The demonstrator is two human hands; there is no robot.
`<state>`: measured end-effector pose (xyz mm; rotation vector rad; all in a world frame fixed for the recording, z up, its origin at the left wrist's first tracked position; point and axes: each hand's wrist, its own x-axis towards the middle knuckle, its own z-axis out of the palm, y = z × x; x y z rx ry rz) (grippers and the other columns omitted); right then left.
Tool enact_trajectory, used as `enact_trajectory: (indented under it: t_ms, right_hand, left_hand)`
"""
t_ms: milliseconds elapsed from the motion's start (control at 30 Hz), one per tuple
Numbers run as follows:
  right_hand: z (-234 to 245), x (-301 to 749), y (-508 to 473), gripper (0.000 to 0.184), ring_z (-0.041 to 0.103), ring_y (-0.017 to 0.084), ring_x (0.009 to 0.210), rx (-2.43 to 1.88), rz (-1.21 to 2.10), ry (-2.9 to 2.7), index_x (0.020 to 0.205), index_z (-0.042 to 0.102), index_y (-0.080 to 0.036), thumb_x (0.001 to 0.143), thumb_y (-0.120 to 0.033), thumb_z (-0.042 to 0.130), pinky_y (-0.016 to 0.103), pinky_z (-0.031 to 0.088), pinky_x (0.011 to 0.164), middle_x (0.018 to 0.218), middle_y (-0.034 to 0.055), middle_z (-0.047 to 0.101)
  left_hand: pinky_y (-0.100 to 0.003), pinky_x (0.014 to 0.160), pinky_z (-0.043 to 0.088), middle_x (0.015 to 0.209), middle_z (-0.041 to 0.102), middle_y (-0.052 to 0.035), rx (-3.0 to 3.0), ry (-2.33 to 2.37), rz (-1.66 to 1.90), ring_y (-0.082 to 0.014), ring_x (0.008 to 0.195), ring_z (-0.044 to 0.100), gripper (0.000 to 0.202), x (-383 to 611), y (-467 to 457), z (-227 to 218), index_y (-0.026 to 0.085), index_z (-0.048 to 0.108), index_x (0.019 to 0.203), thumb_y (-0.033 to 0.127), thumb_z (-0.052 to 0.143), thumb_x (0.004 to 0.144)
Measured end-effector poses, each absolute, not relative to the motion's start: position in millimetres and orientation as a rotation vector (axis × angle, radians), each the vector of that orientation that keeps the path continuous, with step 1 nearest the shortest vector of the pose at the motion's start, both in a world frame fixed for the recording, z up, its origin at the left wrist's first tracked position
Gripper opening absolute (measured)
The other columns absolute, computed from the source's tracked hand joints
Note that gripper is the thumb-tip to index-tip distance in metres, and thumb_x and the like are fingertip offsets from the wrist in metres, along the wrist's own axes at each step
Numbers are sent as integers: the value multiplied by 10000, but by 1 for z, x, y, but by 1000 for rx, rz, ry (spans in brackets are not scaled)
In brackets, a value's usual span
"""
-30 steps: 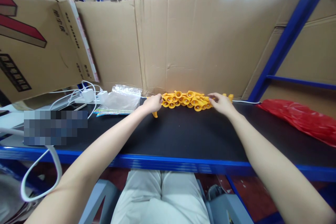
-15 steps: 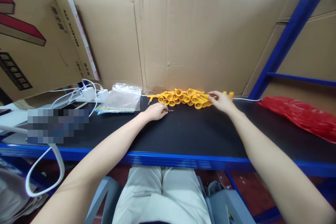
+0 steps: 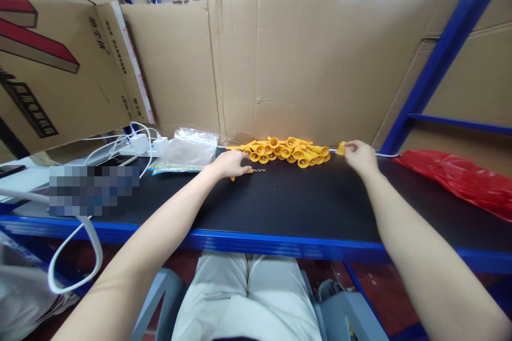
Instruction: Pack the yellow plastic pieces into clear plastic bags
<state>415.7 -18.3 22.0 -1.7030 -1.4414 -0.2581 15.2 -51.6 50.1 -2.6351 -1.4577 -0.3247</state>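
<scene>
A heap of yellow-orange funnel-shaped plastic pieces (image 3: 282,151) lies along the back of the black table; most of their cupped mouths face me. My left hand (image 3: 231,163) hovers at the heap's left front, fingers apart. Beside its thumb is a small piece with a thin metal spiral (image 3: 259,170) and a yellow end. A bit of orange (image 3: 232,178) shows from under the palm, its kind hidden. To the right of the heap, my right hand (image 3: 361,155) pinches a yellow cup-shaped piece (image 3: 341,148) between thumb and fingers.
Clear plastic bags (image 3: 190,149) lie left of the heap, near white chargers with cables (image 3: 140,143). A red plastic bag (image 3: 456,178) lies on the right. Tall cardboard (image 3: 296,64) walls the back; a blue rail (image 3: 280,241) edges the front.
My right hand has moved right, away from the heap, with the yellow cup-shaped piece. My left hand has shifted slightly left and its fingers have spread; the spiral piece lies beside it.
</scene>
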Motion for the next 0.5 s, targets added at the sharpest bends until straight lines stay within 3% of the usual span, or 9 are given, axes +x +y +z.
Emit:
enact_trajectory:
  t_ms: [167, 267, 500]
  right_hand:
    - [17, 434, -23, 170, 573, 273, 843, -1910, -161, -1142, 851, 564, -191, 695, -224, 506, 384, 435, 729, 896, 150, 630]
    - [5, 443, -17, 174, 580, 261, 855, -1999, -100, -1127, 828, 532, -208, 654, -203, 532, 369, 437, 721, 904, 131, 627]
    - [-21, 452, 6, 154, 609, 238, 774, -1952, -41, -1342, 729, 565, -192, 593, -140, 515, 361, 458, 683, 748, 65, 630]
  left_hand:
    - [-274, 712, 420, 911, 674, -74, -2480, -1714, -170, -227, 866, 599, 449, 8, -53, 55, 219, 662, 944, 576, 484, 736]
    - [-269, 688, 421, 967, 664, -83, -2548, -1778, -17, -240, 883, 593, 517, 7, -51, 53, 221, 660, 932, 641, 523, 662]
    - [-235, 612, 405, 878, 658, -50, -2713, -1702, -72, -187, 781, 599, 319, 15, -50, 45, 204, 602, 896, 467, 504, 745]
